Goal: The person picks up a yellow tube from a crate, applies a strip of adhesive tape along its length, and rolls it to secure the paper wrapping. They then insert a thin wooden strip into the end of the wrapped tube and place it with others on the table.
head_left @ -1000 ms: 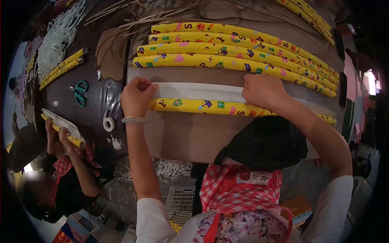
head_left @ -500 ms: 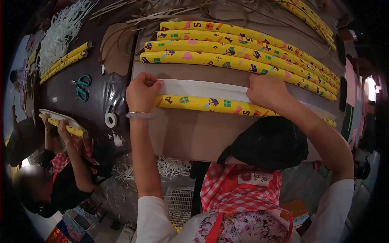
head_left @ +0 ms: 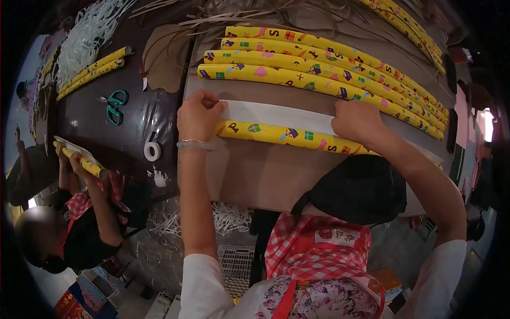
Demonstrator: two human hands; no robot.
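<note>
A long yellow patterned roll with a white edge strip along its far side lies across the table before me. My left hand pinches the left end of the white strip with thumb and fingers. Further right, my right hand is closed at the strip, its fingers curled, its forearm crossing over the roll. Several finished-looking yellow rolls lie side by side just beyond. The right end of the roll is partly hidden by my right arm.
Left of me are green-handled scissors, a tape roll, two yellow rolls and white strips. A co-worker holds another roll. A black bag-like object covers the table's near edge. Brown strips lie at the back.
The view has shifted slightly, so the table and its objects appear a little further right. Both my hands keep their places on the white strip.
</note>
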